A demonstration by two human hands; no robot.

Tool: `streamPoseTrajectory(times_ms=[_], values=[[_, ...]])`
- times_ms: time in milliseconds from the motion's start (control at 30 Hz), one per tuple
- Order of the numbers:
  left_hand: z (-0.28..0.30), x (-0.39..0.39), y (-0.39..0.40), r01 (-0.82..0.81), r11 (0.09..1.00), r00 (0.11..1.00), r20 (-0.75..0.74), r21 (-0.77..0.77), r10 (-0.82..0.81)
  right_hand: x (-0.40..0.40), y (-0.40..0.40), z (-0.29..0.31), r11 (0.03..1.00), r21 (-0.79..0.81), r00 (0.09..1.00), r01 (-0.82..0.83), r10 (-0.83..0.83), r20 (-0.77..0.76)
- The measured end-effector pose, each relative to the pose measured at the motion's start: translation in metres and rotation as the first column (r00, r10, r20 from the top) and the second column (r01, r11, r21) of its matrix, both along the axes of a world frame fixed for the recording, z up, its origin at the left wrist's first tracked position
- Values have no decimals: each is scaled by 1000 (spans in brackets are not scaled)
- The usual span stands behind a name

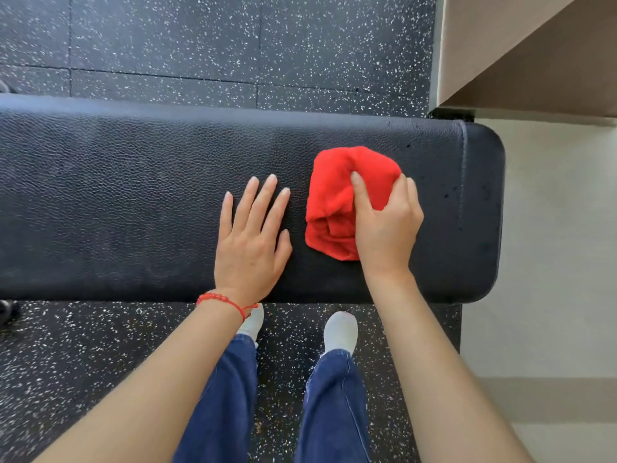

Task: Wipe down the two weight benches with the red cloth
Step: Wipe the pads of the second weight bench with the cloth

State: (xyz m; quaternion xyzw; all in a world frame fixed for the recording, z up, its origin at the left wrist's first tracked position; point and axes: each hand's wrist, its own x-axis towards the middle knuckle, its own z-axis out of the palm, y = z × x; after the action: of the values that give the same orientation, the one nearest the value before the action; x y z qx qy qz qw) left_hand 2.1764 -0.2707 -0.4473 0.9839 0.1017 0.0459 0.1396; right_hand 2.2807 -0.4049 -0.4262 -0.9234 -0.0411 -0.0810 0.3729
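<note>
Head view is looking down on a black pebbled-vinyl bench (133, 202) crossing speckled rubber flooring (233, 38). Left hand (252, 242) is lying flat, fingers straight, on the padding; right hand (387, 225) is clutching the bunched red cloth (334, 195) near the bench's rounded end.

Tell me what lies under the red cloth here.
The red cloth, bunched and gripped by the right hand, sits on the black bench pad. The pad directly beneath it is covered, so its state there cannot be seen.
</note>
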Motion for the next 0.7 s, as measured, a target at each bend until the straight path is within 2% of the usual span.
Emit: streamPoseTrajectory(times_ms=[200,300,433,600,700], values=[[3,5,-8,-77,997,996,45,-27,78,-65,-58,5,998,-26,995,-51,49,-84],[6,11,-24,-113,992,990,73,-60,117,-70,-68,4,999,-13,993,-49,47,-105],[5,19,-53,-92,993,994,60,-78,97,-46,-62,3,998,-5,995,-70,70,-75],[-3,19,-63,-92,995,996,16,32,92,27,-39,2,1000,9,1000,-2,2,25],[-3,19,-64,-95,995,995,27,45,94,58,-25,-1,1000,-20,996,-3,5,91]])
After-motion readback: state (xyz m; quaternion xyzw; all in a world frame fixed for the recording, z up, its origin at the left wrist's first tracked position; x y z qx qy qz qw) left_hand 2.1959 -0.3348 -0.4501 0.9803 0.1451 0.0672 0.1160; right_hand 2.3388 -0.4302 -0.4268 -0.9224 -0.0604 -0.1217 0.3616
